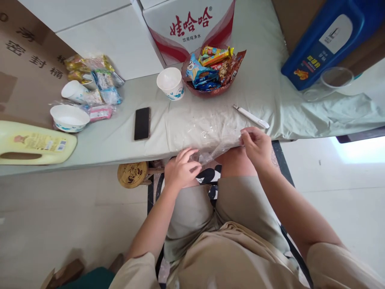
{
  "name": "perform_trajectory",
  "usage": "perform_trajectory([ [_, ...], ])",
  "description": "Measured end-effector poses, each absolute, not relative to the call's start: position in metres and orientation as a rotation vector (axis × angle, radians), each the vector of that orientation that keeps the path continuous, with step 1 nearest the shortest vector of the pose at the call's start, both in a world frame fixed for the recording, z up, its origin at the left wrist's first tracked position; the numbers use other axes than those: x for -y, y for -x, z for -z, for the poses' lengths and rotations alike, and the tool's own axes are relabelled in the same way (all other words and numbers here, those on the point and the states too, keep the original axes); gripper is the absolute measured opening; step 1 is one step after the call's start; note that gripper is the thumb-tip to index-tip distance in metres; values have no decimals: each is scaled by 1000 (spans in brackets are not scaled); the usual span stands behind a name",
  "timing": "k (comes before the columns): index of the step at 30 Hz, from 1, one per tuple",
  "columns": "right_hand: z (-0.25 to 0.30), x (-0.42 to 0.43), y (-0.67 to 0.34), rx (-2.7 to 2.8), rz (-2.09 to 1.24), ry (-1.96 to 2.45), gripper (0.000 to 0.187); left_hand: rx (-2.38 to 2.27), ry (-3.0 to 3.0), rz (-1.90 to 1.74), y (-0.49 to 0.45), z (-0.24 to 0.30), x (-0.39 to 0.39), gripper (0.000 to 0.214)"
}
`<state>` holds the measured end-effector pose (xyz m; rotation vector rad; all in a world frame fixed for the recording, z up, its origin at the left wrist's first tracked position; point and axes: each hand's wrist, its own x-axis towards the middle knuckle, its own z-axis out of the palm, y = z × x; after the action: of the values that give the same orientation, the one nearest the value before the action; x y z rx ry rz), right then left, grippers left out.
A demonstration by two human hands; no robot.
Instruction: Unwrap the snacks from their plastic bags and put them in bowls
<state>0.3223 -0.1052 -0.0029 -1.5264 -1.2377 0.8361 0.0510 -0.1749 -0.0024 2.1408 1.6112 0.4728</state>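
Observation:
A clear plastic bag [210,134] lies over the near edge of the cloth-covered table [264,84] and hangs down toward my knees. My right hand [255,146] pinches the bag's right end at the table edge. My left hand [180,168] is below the edge, fingers curled on the bag's lower left part. A white pen-like tool [251,117] lies just beyond my right hand. A black phone [142,123] lies flat to the left of the bag.
A red basket of snack packets [212,70] and a paper cup [171,83] stand behind the bag, before a white carton [189,24]. Left: snack bags [96,80], a paper bowl [69,117], a yellow jug [33,143]. Right: a blue jug [327,40], a glass cup [335,78].

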Motion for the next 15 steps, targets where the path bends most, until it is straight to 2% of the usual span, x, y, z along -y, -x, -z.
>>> perform_trajectory([
  [3,7,105,-328,1323,-816,1513,20,-1784,-1893,-807,-43,17,180,19],
  [6,13,106,-341,1438,-805,1469,18,-1771,-1620,-1112,-27,21,177,20],
  [15,7,91,-325,1408,-800,1340,29,-1604,-968,-1444,-21,11,135,19],
])
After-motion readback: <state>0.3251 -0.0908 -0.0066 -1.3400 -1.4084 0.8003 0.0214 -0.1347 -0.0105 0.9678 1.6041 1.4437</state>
